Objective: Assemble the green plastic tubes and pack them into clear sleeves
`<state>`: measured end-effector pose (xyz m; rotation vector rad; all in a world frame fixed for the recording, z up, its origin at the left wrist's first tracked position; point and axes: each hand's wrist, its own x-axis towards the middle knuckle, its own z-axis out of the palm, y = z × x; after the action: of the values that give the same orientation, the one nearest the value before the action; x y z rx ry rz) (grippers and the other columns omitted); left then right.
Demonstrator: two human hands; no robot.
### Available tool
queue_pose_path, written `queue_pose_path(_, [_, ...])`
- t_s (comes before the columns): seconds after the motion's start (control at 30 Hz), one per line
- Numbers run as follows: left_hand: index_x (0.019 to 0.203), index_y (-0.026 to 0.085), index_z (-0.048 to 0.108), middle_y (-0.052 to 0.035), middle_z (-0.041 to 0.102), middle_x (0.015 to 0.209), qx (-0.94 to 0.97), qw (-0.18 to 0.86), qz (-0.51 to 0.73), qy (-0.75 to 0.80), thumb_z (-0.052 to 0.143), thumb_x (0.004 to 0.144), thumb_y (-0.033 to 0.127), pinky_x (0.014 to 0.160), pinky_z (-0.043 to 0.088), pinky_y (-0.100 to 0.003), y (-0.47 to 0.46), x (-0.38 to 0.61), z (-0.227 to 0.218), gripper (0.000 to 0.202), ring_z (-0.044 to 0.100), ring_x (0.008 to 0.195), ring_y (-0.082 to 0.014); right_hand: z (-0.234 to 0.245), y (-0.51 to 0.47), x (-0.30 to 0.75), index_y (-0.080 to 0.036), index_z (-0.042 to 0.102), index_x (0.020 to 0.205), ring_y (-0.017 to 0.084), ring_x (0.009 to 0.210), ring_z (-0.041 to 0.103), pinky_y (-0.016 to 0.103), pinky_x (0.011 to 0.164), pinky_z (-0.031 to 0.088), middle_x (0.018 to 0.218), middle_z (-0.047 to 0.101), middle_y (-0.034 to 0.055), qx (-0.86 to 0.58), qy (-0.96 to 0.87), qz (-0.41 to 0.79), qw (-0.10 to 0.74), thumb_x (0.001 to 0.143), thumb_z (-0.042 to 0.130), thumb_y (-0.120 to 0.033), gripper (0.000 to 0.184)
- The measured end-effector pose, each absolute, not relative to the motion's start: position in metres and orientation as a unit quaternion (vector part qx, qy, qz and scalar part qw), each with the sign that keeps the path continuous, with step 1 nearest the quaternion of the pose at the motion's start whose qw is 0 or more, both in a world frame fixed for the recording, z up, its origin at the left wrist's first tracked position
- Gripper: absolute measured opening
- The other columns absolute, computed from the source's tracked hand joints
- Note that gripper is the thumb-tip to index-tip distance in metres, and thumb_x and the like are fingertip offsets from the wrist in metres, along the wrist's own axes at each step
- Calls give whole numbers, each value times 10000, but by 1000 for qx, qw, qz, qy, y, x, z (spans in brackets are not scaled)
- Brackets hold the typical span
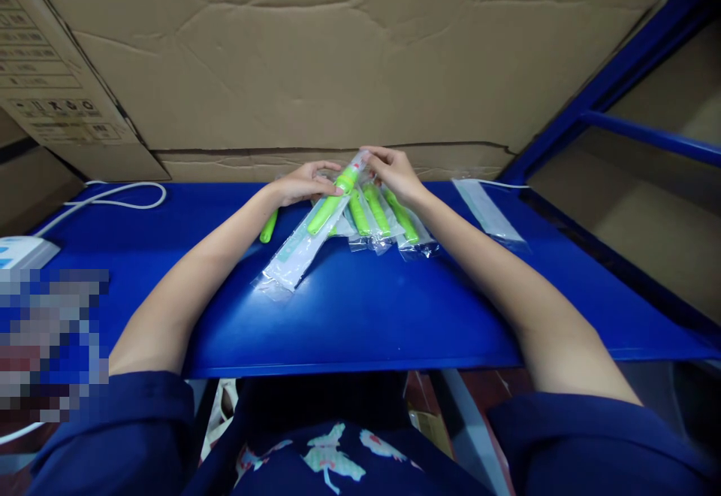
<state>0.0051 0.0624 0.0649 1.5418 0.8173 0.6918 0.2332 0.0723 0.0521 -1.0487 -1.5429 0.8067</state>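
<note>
A clear plastic packet [298, 255] with a bright green handle-shaped item and a white paper inside slants above the blue table. My left hand [304, 182] is closed on its side, thumb lying over the green part. At the packet's upper end, my right hand [390, 171] pinches the plastic between thumb and fingers. Just behind and to the right lie several similar green-handled items in clear packets [377, 214], partly covered by the held one and my right hand. Another green handle [269, 227] pokes out below my left wrist.
The blue table [349, 323] is backed by a large cardboard sheet [338, 68]. A flat white packet [489, 210] lies at the right. On the left are a white cable [132, 189] and a white power strip [28, 252]. A blue metal frame [597, 98] rises at the right.
</note>
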Motion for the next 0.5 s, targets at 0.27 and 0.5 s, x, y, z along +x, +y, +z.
queue_pose_path(0.27, [1335, 162, 545, -64, 751, 925, 637, 602, 322, 357, 942, 602, 206, 822, 544, -325, 63, 7, 65, 835, 716, 772, -158, 54, 72, 236, -258, 653, 1088, 139, 628, 539, 281, 513, 469, 845, 663, 33, -390, -666, 330, 543, 728, 776, -649, 546])
queue_pose_path(0.5, [1401, 146, 490, -74, 761, 918, 622, 598, 335, 378, 938, 618, 206, 823, 555, -343, 63, 9, 62, 905, 720, 767, -176, 54, 68, 233, -265, 571, 966, 142, 592, 492, 277, 505, 397, 720, 574, -3, -426, -657, 339, 521, 769, 783, -514, 382])
